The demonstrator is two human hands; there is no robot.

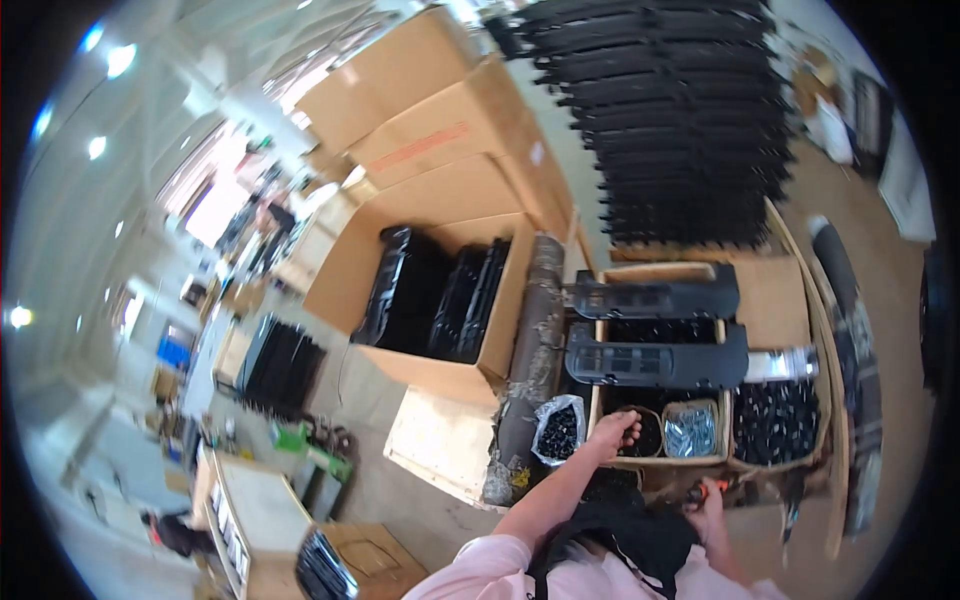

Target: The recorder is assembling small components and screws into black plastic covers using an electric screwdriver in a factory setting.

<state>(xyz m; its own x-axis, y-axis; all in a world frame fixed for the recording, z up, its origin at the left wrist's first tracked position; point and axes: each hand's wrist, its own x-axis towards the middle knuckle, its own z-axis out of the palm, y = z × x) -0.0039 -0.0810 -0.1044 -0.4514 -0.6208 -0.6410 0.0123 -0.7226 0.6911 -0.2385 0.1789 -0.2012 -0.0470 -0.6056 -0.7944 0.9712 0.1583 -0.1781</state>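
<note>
My left hand (615,431) reaches over a round tub (650,440) of small dark parts. Its fingers are curled together, and anything between them is too small to make out. My right hand (709,508), lower and to the right, is wrapped round an orange-and-black screwdriver-like tool (697,493). Beside the round tub is a box of silvery screws (691,433). A clear plastic bag (558,430) of small black pieces lies left of my left hand. Two long black plastic panels (657,358) rest across the bench just beyond the tubs.
A cardboard box (430,370) holding black panels stands to the left, beside a worn dark roll (530,355). Black clip-like parts fill a bin (775,425) on the right. Tall stacked black panels (680,110) rise at the back. Another person (180,535) is far left.
</note>
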